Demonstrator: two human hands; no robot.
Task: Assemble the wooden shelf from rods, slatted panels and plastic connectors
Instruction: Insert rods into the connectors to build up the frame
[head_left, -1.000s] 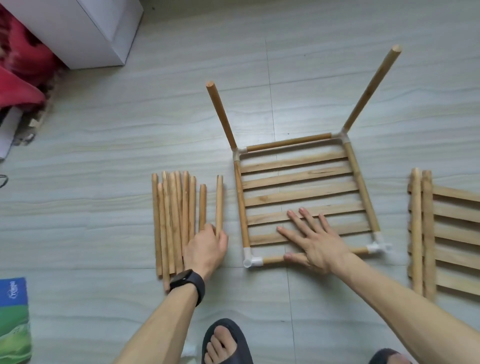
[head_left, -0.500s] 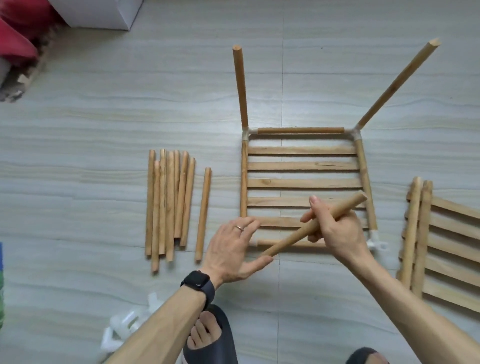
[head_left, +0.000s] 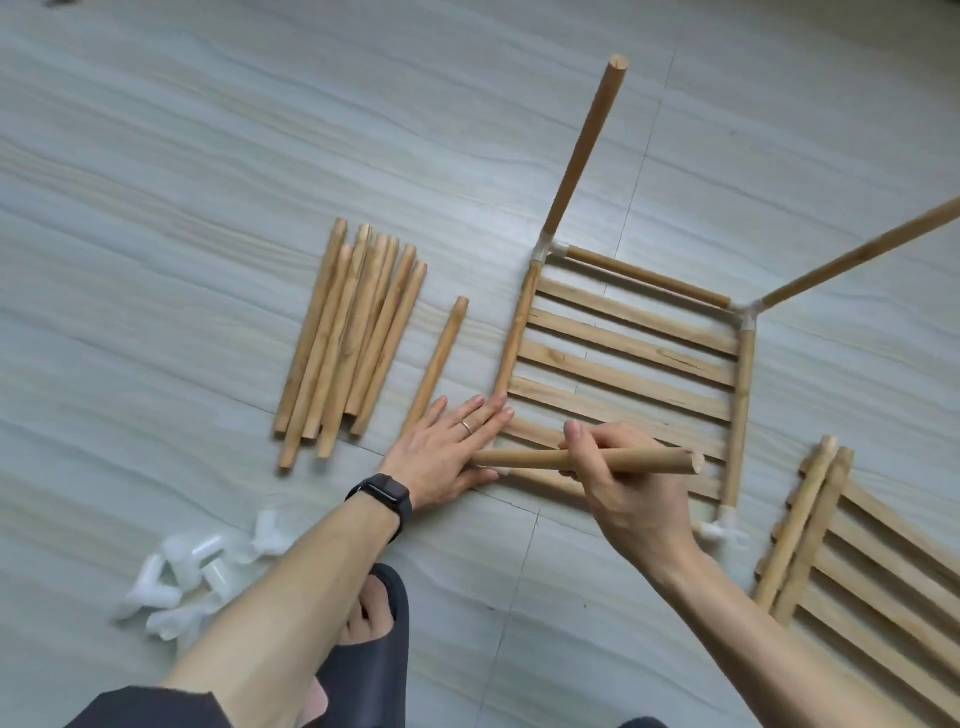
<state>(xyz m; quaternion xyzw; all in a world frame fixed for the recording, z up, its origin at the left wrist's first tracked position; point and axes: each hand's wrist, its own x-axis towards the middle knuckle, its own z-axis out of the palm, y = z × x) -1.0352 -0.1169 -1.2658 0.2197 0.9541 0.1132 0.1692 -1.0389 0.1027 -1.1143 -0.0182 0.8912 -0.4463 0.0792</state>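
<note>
A slatted panel (head_left: 623, 364) framed by rods lies flat on the floor, with white connectors at its corners and two rods (head_left: 584, 150) standing up from the far corners. My right hand (head_left: 628, 493) grips a loose wooden rod (head_left: 524, 459) held level over the panel's near edge. My left hand (head_left: 447, 447) rests flat, fingers straight, on the panel's near left corner, and the rod's left end meets it. The connector at that corner is hidden under my hand.
A bundle of several loose rods (head_left: 343, 338) and one single rod (head_left: 436, 364) lie left of the panel. White plastic connectors (head_left: 182, 582) are heaped at the lower left. More slatted panels (head_left: 872, 571) are stacked at the right. My foot in a dark slipper (head_left: 374, 623) is near the bottom.
My left hand has dropped flat onto the panel's near left corner. The right hand has swung the rod from tilted to level, its left end now at that corner. The view turned.
</note>
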